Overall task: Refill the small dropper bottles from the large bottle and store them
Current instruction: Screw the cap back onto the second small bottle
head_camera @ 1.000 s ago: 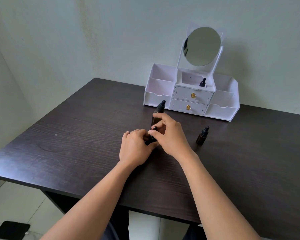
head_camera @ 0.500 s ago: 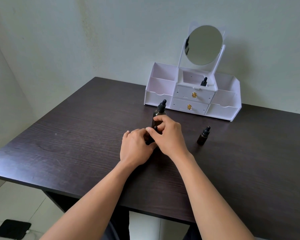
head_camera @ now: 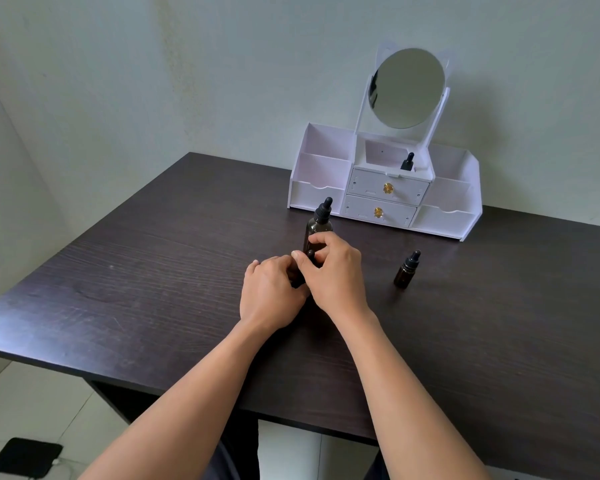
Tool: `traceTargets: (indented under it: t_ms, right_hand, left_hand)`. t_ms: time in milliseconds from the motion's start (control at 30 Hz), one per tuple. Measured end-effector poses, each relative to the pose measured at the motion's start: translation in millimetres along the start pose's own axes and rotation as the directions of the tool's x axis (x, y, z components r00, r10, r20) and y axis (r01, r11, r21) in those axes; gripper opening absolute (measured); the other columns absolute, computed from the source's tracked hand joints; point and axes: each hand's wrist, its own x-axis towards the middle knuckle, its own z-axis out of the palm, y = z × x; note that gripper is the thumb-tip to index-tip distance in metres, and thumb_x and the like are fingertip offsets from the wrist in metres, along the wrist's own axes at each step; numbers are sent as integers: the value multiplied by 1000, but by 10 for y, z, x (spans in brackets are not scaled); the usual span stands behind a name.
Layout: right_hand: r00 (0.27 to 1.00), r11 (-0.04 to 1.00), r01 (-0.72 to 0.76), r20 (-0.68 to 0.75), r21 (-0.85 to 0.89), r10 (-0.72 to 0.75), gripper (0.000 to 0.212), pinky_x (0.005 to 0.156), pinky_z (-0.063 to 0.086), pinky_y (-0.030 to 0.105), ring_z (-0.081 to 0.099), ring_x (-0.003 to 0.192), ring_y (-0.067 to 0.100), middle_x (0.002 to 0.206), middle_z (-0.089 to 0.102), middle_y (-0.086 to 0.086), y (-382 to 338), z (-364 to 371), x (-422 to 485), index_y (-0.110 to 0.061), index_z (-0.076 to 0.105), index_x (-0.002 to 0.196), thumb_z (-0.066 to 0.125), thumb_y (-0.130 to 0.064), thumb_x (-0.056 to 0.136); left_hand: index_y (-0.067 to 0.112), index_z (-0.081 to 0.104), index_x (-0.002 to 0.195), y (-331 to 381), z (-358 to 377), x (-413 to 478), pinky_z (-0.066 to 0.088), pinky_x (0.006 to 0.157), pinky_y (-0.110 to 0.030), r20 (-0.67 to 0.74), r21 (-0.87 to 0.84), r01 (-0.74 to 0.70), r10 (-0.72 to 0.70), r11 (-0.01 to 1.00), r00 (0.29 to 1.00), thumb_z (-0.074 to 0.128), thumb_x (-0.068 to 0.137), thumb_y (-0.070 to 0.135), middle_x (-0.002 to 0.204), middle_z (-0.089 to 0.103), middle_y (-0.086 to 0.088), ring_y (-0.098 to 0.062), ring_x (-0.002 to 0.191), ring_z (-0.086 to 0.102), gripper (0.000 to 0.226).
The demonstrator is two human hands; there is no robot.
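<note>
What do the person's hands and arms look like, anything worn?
Left hand and right hand: bare, with no gloves, rings, watch or wristbands visible. Both forearms are uncovered down to the frame edge, and no sleeves are in view.

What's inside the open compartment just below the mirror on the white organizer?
One small dropper bottle stands at its right end; only its black dropper top shows. The bottle's body and the compartment floor are hidden behind the front wall of the white organizer.
</note>
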Motion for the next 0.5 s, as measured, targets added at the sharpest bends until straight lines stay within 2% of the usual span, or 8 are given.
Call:
traceTargets:
  t_ms: [133,267,333,400,500]
  right_hand:
    - [1000,1000,-4,20,21,3,43,76,57,28,64,84,10,95,69,0,23,-37,-18,-17,67,118,78,-38,83]
    - [994,998,-50,96,42,46,43,79,56,24,62,81,6,95,65,-7,66,-108,-40,-20,68,120,81,-34,81]
    - [996,997,-50,76,51,47,42,75,53,14,61,78,3,96,66,-6,72,-129,-51,-20,67,120,81,-29,82]
    - [998,994,-64,32,86,62,41,67,45,3,61,74,-1,94,68,-5,79,-188,-36,-19,68,119,81,-27,81]
    - [997,992,-75,-15,105,77,35,66,44,1,61,73,-3,91,68,-6,96,-363,61,-18,68,113,82,-25,81]
  left_hand:
    - [23,69,91,-9,-3,-7,32,114,-45,-22,-15,-6,6,1000,1000,71,81,34,82,71,9,-11,78,61,15]
    - [22,59,74,23,-21,-14,39,107,-46,-50,-2,8,-8,1000,999,75,80,37,76,67,7,-9,69,52,22]
    - [21,65,83,31,-36,-31,38,108,-46,-46,-6,7,-8,1000,999,78,77,42,85,72,7,-13,81,61,26]
    - [22,69,102,42,-49,-48,37,110,-44,-27,-3,12,-12,1000,1000,82,72,51,100,73,10,-12,99,64,43]
    - [26,64,122,56,-71,-60,38,110,-40,-14,27,11,-11,1000,1000,83,69,57,116,69,10,-13,111,59,64]
